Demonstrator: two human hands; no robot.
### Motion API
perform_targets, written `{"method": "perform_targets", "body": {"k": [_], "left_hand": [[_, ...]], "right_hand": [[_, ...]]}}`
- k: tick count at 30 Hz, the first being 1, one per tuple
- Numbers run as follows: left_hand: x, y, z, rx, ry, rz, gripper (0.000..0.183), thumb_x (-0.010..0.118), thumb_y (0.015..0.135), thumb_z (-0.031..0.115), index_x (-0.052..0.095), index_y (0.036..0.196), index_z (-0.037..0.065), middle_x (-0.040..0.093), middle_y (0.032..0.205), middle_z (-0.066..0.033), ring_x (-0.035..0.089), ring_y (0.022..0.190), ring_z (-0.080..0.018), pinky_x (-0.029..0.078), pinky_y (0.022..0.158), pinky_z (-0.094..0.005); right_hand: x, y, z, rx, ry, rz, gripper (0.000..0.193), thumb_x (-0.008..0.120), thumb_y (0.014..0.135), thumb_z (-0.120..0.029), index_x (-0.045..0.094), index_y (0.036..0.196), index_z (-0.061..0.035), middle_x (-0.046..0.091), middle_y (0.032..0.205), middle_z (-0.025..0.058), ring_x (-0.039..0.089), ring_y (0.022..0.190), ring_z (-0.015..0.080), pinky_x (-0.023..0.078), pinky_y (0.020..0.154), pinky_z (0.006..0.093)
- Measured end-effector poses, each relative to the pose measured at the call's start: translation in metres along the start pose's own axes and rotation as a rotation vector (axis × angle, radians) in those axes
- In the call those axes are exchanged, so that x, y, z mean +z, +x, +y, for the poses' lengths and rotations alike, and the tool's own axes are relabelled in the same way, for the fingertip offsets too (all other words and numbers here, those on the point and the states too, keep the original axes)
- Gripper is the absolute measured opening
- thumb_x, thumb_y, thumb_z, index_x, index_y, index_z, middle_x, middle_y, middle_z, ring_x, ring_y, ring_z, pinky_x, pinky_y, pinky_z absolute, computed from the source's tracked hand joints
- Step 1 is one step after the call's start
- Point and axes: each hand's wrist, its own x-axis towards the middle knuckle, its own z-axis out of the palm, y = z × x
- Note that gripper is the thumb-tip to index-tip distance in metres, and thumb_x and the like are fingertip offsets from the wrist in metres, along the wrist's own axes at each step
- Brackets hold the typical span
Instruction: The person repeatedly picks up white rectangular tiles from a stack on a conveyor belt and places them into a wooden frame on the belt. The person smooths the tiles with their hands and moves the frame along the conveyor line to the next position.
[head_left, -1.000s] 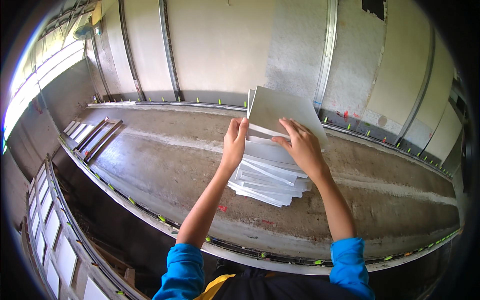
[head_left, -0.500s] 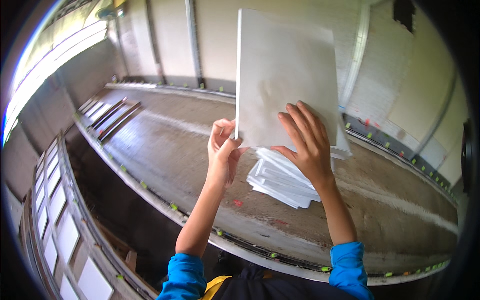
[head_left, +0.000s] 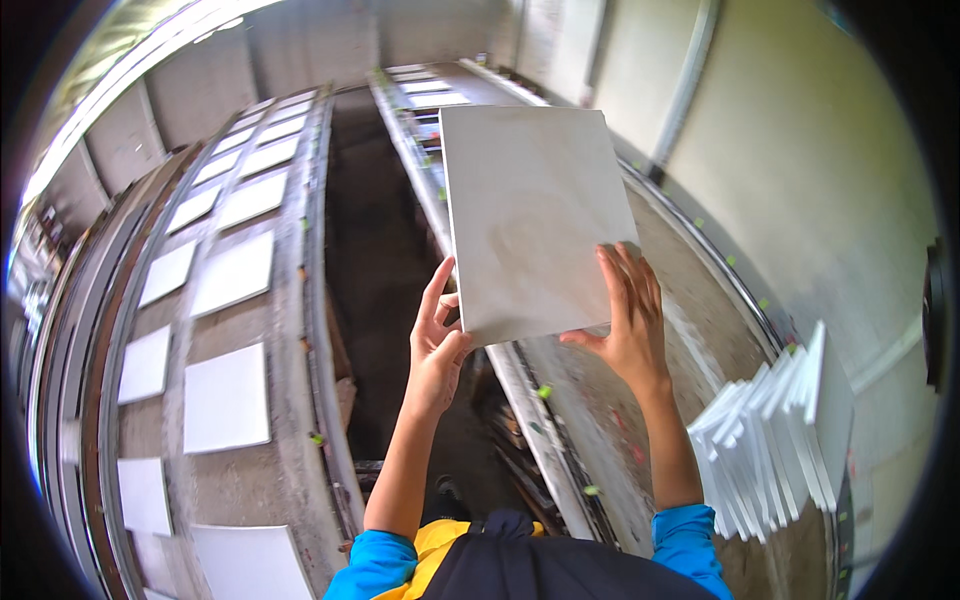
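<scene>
Between my hands a flat white rectangular panel (head_left: 535,215) stands tilted up, with faint brownish smudges on its face. My left hand (head_left: 440,345) grips its lower left corner, thumb on the near side and index finger up along the edge. At the lower right my right hand (head_left: 632,325) holds it, with the fingers against the face and right edge and the thumb by the bottom edge. To the right, a fanned stack of similar white panels (head_left: 760,450) leans on the right-hand bench near the wall.
On the left, a long bench (head_left: 225,490) carries rows of flat white panels (head_left: 228,398). A dark aisle (head_left: 370,230) separates it from the right-hand bench (head_left: 570,385), whose rim bears green clips (head_left: 545,391). More panels (head_left: 435,98) lie at that bench's far end.
My view has swung left, bringing the left bench and aisle into sight. The panel is still held in both hands and now sits over the aisle and bench edge; the stack appears farther right.
</scene>
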Motion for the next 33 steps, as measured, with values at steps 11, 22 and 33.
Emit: {"method": "perform_targets", "body": {"k": [11, 22, 33], "left_hand": [[-0.147, 0.021, 0.040, 0.124, 0.023, 0.407, 0.075, 0.044, 0.070, -0.004, 0.026, 0.142, 0.008, 0.051, 0.098, -0.0040, 0.055, 0.076, -0.0063, 0.050, 0.069, -0.0191], [-0.226, 0.134, 0.019, 0.019, 0.209, 0.409, 0.075, 0.040, 0.070, 0.007, 0.020, 0.142, 0.005, 0.048, 0.102, -0.0046, 0.049, 0.091, -0.0100, 0.042, 0.087, -0.0279], [-0.311, 0.361, -0.008, -0.019, 0.444, 0.351, 0.045, 0.055, 0.090, 0.027, 0.042, 0.124, 0.000, 0.056, 0.112, -0.0082, 0.052, 0.102, -0.0116, 0.040, 0.089, -0.0263]], "right_hand": [[0.181, 0.101, -0.054, 0.313, 0.947, -0.201, 0.069, 0.062, 0.084, -0.037, 0.031, 0.137, -0.0072, 0.030, 0.141, 0.0165, 0.029, 0.131, 0.0301, 0.026, 0.105, 0.0437], [0.312, 0.160, -0.031, 0.919, 1.556, -0.436, 0.081, 0.070, 0.079, -0.024, 0.022, 0.137, 0.0045, 0.048, 0.123, 0.0174, 0.048, 0.113, 0.0212, 0.038, 0.096, 0.0332], [0.459, 0.260, 0.031, 0.901, 1.554, -0.285, 0.065, 0.068, 0.081, -0.021, 0.032, 0.130, 0.0033, 0.050, 0.119, 0.0151, 0.049, 0.110, 0.0186, 0.038, 0.096, 0.0314]]}}
